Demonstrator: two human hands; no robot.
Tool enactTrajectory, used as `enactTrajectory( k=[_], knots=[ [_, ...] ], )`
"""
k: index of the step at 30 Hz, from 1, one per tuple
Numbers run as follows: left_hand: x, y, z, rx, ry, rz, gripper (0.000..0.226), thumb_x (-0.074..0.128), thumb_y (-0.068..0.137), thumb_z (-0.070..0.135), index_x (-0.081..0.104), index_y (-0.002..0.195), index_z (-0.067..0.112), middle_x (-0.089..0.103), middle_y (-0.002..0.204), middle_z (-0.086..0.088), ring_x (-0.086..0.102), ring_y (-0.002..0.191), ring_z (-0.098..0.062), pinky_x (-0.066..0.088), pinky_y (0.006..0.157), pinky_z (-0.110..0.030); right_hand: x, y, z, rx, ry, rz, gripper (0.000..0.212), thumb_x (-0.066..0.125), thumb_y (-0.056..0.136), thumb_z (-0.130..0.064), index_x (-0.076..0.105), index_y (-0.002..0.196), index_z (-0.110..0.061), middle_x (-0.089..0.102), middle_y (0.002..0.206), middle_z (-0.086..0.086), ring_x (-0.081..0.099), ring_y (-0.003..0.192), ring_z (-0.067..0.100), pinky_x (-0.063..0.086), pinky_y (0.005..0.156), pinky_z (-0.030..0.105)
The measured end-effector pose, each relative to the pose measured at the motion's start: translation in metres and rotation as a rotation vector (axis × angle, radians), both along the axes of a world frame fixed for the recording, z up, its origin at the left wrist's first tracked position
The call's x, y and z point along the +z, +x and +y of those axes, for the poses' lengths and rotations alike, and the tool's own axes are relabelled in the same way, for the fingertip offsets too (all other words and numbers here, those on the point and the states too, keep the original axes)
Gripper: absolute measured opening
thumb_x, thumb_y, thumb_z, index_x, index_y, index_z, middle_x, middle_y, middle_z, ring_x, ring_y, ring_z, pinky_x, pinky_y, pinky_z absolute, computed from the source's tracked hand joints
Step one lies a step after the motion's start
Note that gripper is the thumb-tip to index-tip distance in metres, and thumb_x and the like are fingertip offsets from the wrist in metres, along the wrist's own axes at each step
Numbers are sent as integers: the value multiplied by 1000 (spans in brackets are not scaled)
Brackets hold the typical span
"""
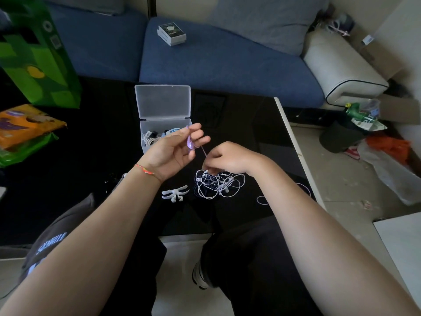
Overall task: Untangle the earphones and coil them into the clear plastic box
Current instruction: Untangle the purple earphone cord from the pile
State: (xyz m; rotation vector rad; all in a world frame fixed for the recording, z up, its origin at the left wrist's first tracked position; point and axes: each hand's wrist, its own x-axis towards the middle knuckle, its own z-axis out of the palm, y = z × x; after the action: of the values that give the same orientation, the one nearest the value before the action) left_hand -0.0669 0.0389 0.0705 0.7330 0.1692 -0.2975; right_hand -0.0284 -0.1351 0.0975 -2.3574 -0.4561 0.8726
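Head view is showing both hands working just in front of the box [165,131], which is sitting open on the black table [91,156] with its lid [162,101] standing up behind it. Left hand [173,153] is holding a purple winder [189,142] between thumb and fingertips, the other fingers spreading loosely, partly covering the box's front wall. Right hand [227,159] is pinching the purple cord [204,152] that is running down from the winder, fingers curling over the tangle [218,183] of white and dark cords lying in front of the box and slightly right. A white winder [175,193] is resting in front of the box, left of the tangle.

Doing this step well probably means keeping the cord lightly taut between the hands and feeding it free loop by loop, since a hard pull could tighten the knot.

Inside the box, coiled white, black and blue earphones [159,135] are already lying; how many I cannot tell.
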Motion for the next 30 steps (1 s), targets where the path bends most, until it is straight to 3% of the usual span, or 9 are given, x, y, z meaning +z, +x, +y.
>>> enactTrajectory(
  k=[5, 8, 11, 13, 20, 25, 30],
  knots=[
    [-3, 2, 0, 87, 11, -2, 25, 40, 104, 16, 64, 112, 17, 74, 109, 2, 71, 102, -13, 56, 61, -17, 0, -7, 9, 61, 6, 60, 25, 49, 105, -26, 70, 114, -18, 64, 72, 3, 56, 51, 15, 48, 54, 21],
    [-9, 2, -1, 94, 113, -4, 24, 43, 104, 15, 65, 112, 17, 72, 115, 1, 68, 107, -14, 57, 66, -22, 1, -7, 11, 79, -34, -15, 23, 49, 104, -33, 70, 111, -25, 61, 69, 1, 50, 48, 9, 41, 46, 18],
    [-12, 1, -2, 89, 239, -9, 21, 47, 102, 16, 66, 111, 18, 72, 113, 2, 69, 105, -13, 59, 73, -27, 2, -8, 12, 62, -57, -120, 22, 55, 101, -33, 72, 92, -21, 62, 67, 0, 49, 43, 0, 37, 48, 16],
    [-13, 0, -3, 86, 301, -8, 20, 48, 102, 17, 67, 110, 18, 73, 109, 3, 71, 98, -12, 59, 69, -26, 2, -7, 12, 24, -38, -166, 22, 57, 99, -28, 70, 84, -19, 62, 66, 0, 49, 40, -1, 38, 46, 16],
    [-16, 1, -1, 74, 457, 17, 19, 49, 102, 13, 67, 107, 12, 77, 92, 2, 73, 81, -11, 57, 59, -24, 7, -5, 9, -81, 32, -237, 13, 60, 94, -21, 70, 93, -14, 64, 66, -5, 57, 56, 6, 46, 50, 19],
    [-17, 2, -1, 25, 563, 1, 19, 50, 102, 11, 68, 104, 14, 74, 83, 1, 65, 70, -11, 57, 56, -23, 7, -5, 10, -65, 67, -251, 12, 62, 94, -18, 73, 94, -16, 58, 65, -8, 50, 57, 8, 38, 53, 20],
    [-16, -1, -7, -158, 650, 25, 25, 47, 104, 23, 67, 99, 10, 69, 77, -6, 62, 63, -12, 55, 53, -26, 6, -2, 10, -80, 80, -333, 24, 57, 87, -6, 77, 93, -18, 72, 92, -5, 64, 83, 10, 49, 71, 26]
  ],
)
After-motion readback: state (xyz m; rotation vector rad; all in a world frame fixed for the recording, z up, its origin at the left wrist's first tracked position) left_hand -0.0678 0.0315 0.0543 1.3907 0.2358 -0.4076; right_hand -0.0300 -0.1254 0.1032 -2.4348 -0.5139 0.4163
